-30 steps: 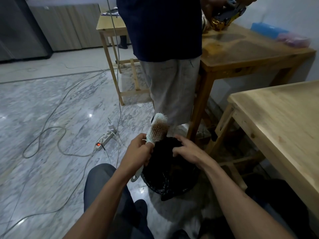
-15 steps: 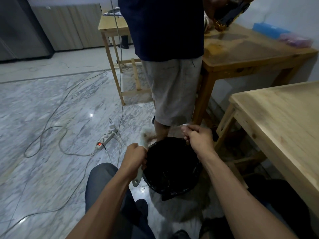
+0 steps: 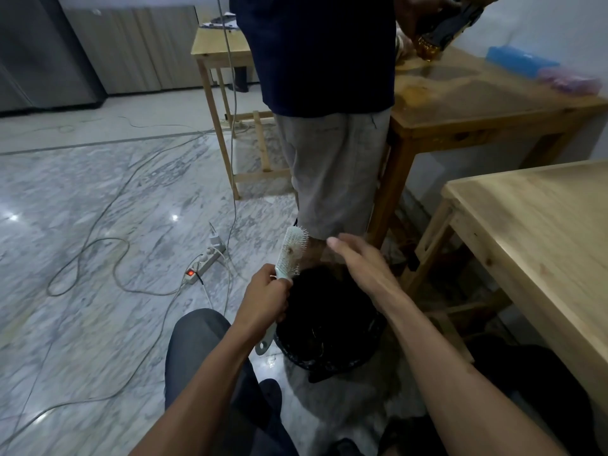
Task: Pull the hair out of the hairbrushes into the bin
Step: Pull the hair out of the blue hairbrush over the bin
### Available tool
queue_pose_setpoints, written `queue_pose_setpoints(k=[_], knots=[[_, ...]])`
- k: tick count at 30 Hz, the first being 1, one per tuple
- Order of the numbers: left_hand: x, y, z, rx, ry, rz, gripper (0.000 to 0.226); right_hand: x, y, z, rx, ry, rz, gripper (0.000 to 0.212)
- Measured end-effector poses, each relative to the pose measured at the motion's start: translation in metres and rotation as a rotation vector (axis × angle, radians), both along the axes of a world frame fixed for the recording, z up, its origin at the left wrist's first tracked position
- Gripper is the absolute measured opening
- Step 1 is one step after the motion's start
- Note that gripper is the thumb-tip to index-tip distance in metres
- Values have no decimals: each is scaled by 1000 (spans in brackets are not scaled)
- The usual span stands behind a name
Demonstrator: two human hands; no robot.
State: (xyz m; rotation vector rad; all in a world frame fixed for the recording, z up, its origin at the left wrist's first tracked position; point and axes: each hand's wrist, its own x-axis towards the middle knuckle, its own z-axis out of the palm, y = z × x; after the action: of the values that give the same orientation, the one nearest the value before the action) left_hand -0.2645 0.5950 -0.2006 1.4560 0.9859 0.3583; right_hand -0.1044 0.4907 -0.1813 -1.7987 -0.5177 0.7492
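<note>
Held item: pale mint plastic paddle hairbrush (image 3: 289, 258), tan-brown hair matted among its white bristles.
Left hand (image 3: 265, 299): fist clenched round the brush handle just below the head; the handle's loop end sticks out beneath the fist, toward the wearer.
Right hand (image 3: 360, 266): empty, fingers extended and loosely together, palm turned down and left; slightly motion-blurred. Not touching the brush.
Long axis of brush: near upright, leaning a little up and right from the left fist. Head is the far end, handle the near end.
Bristle face: turned right, toward the right hand; bristle tips show along the right edge of the head.
Key relation: hair mat lies just above the left grip and just left of the right fingertips (image 3: 332, 241). Right hand is the free one and the nearer to the hair.
Receiver: round bin with black plastic liner (image 3: 329, 327) on the marble floor, directly below the right hand, just right of and below the left fist.
Judged step: right hand reaching in for a pinch of the mat.
Next move needs: pinch near the bristle roots, pull right and away along the bristles, release over the bin mouth.
Risk: another person's legs (image 3: 332, 179) stand just beyond the bin.
</note>
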Motion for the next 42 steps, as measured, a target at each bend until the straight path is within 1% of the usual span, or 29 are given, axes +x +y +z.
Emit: queue_pose_setpoints(k=[1,2,4,5,6,8,9,12,15,17,20,24,28,30,32,34,38,40,42], knots=[[1,-1,-1,16,8,-18,7,-3,3,-1,7,-22,51,57],[3,-3,-1,21,9,-30,7,-6,6,-5,5,-56,91,51],[5,-3,-2,-5,11,-18,6,-7,11,-13,32,-127,115,22],[5,-2,-2,-30,14,7,5,-6,12,-14,55,-144,74,8],[4,0,-3,-56,15,41,4,-3,10,-13,58,-163,17,3],[-3,8,-7,-92,18,131,7,6,3,-6,45,-174,-99,8],[-7,13,-10,-94,28,167,7,12,-1,-2,39,-147,-145,12],[-15,18,-17,-32,83,167,4,23,-11,-1,20,-61,-200,20],[-10,10,-17,1,91,129,6,19,-14,-6,-54,-78,-127,12],[-5,3,-14,15,74,94,7,16,-14,-7,-102,-97,-79,16],[0,-4,-10,89,79,25,7,12,-11,-8,-138,-100,-10,25],[2,-13,1,234,130,-83,10,7,-6,-11,-36,-54,-19,38],[5,-21,11,385,163,-153,18,4,-1,-14,5,8,129,46],[7,-24,15,393,143,-167,18,2,-3,-15,11,92,226,45],[9,-26,18,381,130,-178,17,2,-5,-15,33,119,272,44],[10,-25,20,390,141,-195,15,3,-7,-17,77,119,250,40],[11,-21,22,405,175,-236,13,5,-10,-19,102,42,148,16],[11,-18,22,399,180,-237,13,7,-10,-21,74,-8,116,12],[12,-16,20,416,190,-216,11,10,-11,-22,50,-61,87,14]])
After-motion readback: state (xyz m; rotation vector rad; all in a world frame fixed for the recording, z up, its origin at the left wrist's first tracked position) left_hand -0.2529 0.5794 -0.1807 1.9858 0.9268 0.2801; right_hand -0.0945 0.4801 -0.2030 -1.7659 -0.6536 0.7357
